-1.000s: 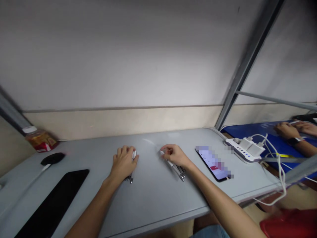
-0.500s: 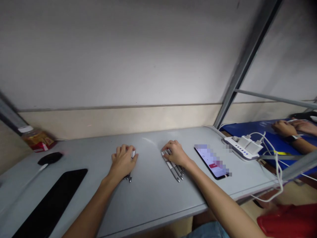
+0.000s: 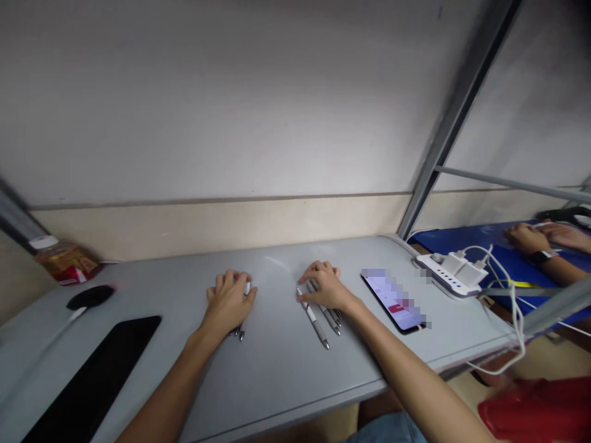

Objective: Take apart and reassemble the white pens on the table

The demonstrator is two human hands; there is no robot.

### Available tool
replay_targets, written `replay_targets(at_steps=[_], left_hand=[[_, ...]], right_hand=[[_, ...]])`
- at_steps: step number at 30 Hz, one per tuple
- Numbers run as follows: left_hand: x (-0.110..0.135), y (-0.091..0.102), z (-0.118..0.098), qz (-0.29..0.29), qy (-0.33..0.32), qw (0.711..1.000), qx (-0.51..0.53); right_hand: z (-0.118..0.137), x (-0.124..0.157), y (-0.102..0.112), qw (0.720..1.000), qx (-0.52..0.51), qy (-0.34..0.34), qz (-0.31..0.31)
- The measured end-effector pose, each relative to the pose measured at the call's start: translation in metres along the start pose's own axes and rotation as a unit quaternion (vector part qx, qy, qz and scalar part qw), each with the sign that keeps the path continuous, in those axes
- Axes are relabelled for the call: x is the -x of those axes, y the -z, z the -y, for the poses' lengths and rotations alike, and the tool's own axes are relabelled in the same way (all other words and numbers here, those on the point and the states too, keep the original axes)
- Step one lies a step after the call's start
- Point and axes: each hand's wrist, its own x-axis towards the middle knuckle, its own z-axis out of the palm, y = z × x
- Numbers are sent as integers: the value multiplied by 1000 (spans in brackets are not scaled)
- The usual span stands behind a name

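Observation:
My left hand (image 3: pixel 228 300) rests palm down on the grey table (image 3: pixel 272 381), its fingers curled over a few pens (image 3: pixel 241 334). Their metal tips poke out below the palm, and a white end shows by the thumb. To the right, my right hand (image 3: pixel 327 287) has its thumb and index finger closed on the upper end of a white and grey pen (image 3: pixel 316 326). That pen lies slanted, tip towards me, a little apart from several similar pens (image 3: pixel 332 321) partly hidden under the same hand.
A phone (image 3: pixel 392 301) with a lit screen and a power strip (image 3: pixel 446 277) with white cables lie to the right. On the left are a black phone-like slab (image 3: pixel 92 381), a black round puck (image 3: pixel 91 298) and a bottle (image 3: pixel 69 261). Another person's hands (image 3: pixel 530 240) are over a blue table.
My right hand has slid one pen left and slightly towards me, opening a gap between it and the other pens. The left hand stays over its pens.

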Motion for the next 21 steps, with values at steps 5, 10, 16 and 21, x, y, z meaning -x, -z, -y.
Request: replay_targets(at_steps=[5, 10, 16, 21], left_hand=[[0, 0, 0, 1, 1, 1000, 1], [0, -1, 1, -3, -4, 1000, 4], [1, -1, 1, 0, -11, 1000, -14], [3, 3, -1, -8, -3, 998, -57]], right_hand=[[-3, -2, -1, 1000, 8, -2, 17], [-6, -3, 0, 1000, 3, -18, 15], [-8, -4, 3, 999, -18, -24, 17], [-7, -4, 8, 999, -28, -38, -14]])
